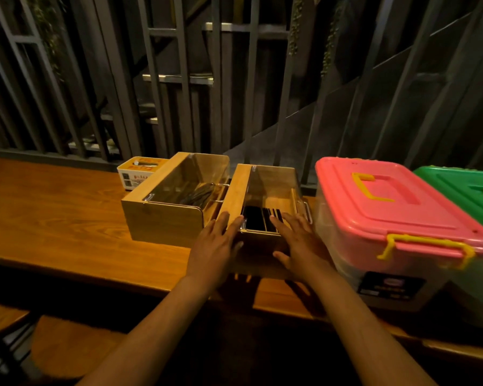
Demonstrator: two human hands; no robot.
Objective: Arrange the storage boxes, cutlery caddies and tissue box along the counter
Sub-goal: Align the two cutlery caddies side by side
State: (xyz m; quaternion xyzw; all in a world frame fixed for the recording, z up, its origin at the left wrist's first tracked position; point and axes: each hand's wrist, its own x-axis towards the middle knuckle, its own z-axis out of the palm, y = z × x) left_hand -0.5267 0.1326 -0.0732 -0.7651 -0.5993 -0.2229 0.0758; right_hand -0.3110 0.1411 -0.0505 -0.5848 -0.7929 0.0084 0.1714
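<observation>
Two wooden cutlery caddies with clear lids stand side by side on the wooden counter. The left caddy holds dark cutlery. On the near end of the right caddy rest both my hands, flat with fingers spread: my left hand on its left corner, my right hand on its right corner. A white and yellow tissue box sits behind the left caddy. To the right stand a clear storage box with a pink lid and a green-lidded box.
Dark metal railings rise right behind the counter's far edge. Wooden stool seats stand below the near edge at lower left. The counter's left stretch is bare wood.
</observation>
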